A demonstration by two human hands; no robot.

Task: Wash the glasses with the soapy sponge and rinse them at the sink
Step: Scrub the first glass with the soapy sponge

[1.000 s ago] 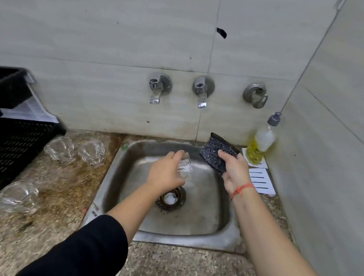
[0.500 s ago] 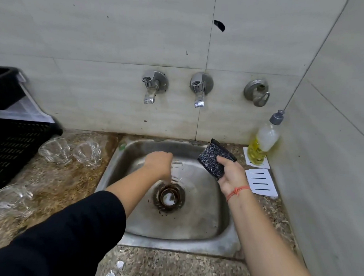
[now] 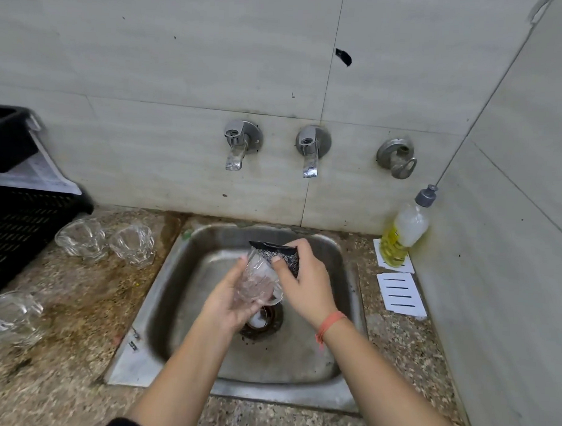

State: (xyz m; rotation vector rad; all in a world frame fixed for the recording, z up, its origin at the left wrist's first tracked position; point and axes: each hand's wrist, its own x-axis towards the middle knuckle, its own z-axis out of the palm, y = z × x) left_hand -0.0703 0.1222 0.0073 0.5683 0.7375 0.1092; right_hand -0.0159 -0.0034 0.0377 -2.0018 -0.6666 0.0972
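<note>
My left hand had fingers curled round one glass over the sink, right hand pinching the sponge at its far end. Soaping stage I'd say, rinse not yet done. Three more glasses sat on the counter, washed or not, couldn't tell.

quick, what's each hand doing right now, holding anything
Left hand: closed around the glass over the sink.
Right hand: closed on the sponge, held at the glass's rim.
</note>
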